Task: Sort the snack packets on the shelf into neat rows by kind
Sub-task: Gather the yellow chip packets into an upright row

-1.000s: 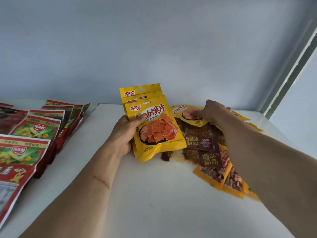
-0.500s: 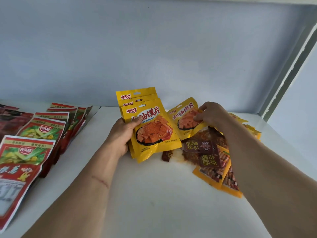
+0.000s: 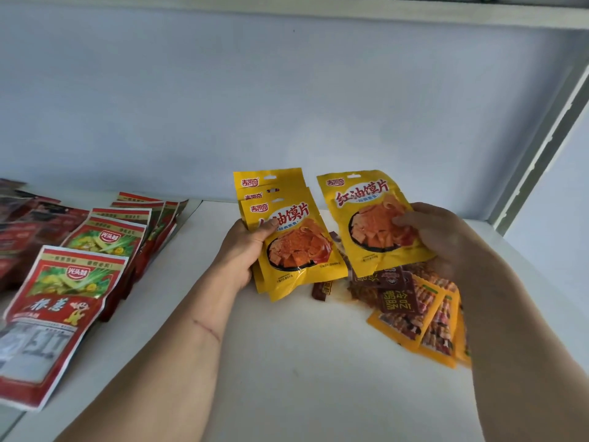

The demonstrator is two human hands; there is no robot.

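One yellow packet (image 3: 369,218) between right fingers (image 3: 402,221)

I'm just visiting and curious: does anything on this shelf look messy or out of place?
Yes. The brown and orange packets under the right hand lie in a loose heap, overlapping at different angles and some upside down, unlike the overlapping row of red and green packets on the left. Nothing looks torn or spilled.

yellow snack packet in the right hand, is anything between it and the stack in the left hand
Nothing visible. The single yellow foil snack packet, pinched by the right hand, is raised beside the stack of matching yellow packets that the left hand grips. Only open air lies between them, with the loose brown and orange packets lower down on the white shelf.
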